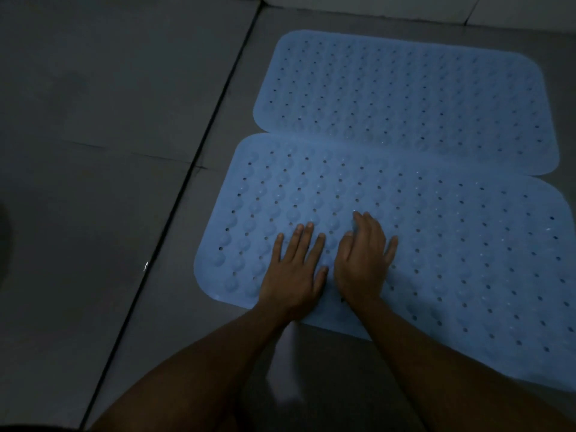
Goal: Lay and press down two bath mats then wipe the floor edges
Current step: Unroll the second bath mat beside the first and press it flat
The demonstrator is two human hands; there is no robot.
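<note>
Near blue perforated bath mat [420, 244] flat on grey floor, its far edge overlapping the far mat [405, 98]

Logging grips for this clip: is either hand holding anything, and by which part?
Nothing held. Left hand and right hand press flat on the near mat.

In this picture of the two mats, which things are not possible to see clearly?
- Near mat, head view: its right end is cut off by the frame edge.
- The mat under the left hand and right hand: covered by the palms.
- Dark shape at the left edge: cut off and too dim.
- No wiping cloth is visible.
</note>
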